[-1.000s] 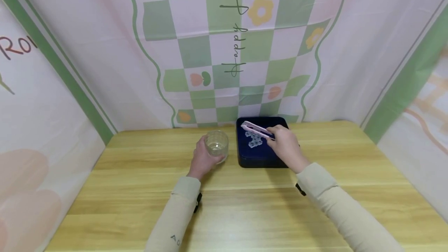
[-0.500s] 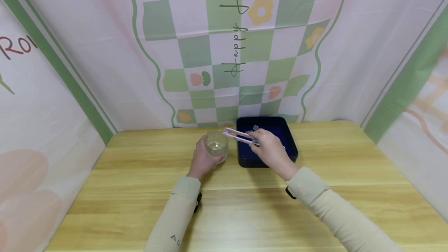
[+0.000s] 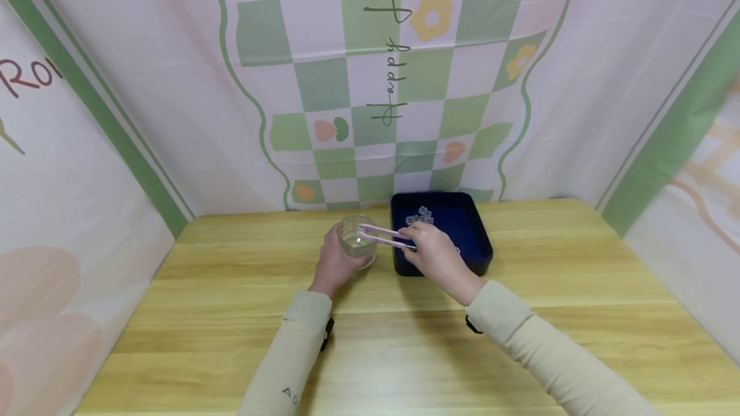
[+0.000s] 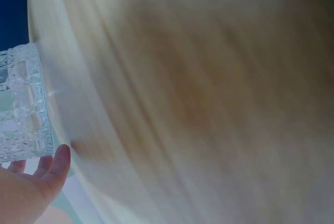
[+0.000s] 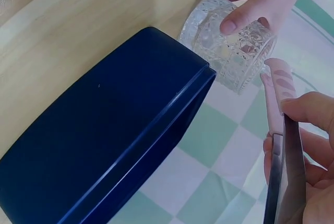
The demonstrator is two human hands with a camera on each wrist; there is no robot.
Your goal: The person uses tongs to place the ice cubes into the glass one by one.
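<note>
The left hand (image 3: 337, 263) grips the glass (image 3: 356, 250), fingers curled round its side with the thumb toward the front. The glass stands upright on the table (image 3: 381, 364), its mouth facing up, near the back edge and well in from the left edge. A narrow strip of wood separates it from the left wall of the dark blue tray (image 3: 465, 226).

The right hand (image 3: 440, 265) pinches pink tongs (image 3: 383, 232) between thumb and fingers. It sits above the tray's front left part, while the tongs reach across that wall to the glass's mouth. Their tips are too small to tell whether they hold anything.

Clear pieces (image 3: 420, 216) lie clustered in the tray's back left part, with dark floor showing to their right. The tray's back wall sits close to the checked cloth (image 3: 315, 85) behind the table. Wood stretches from the tray's right wall to the table's right edge, and forward between the two sleeves (image 3: 281, 364).
</note>
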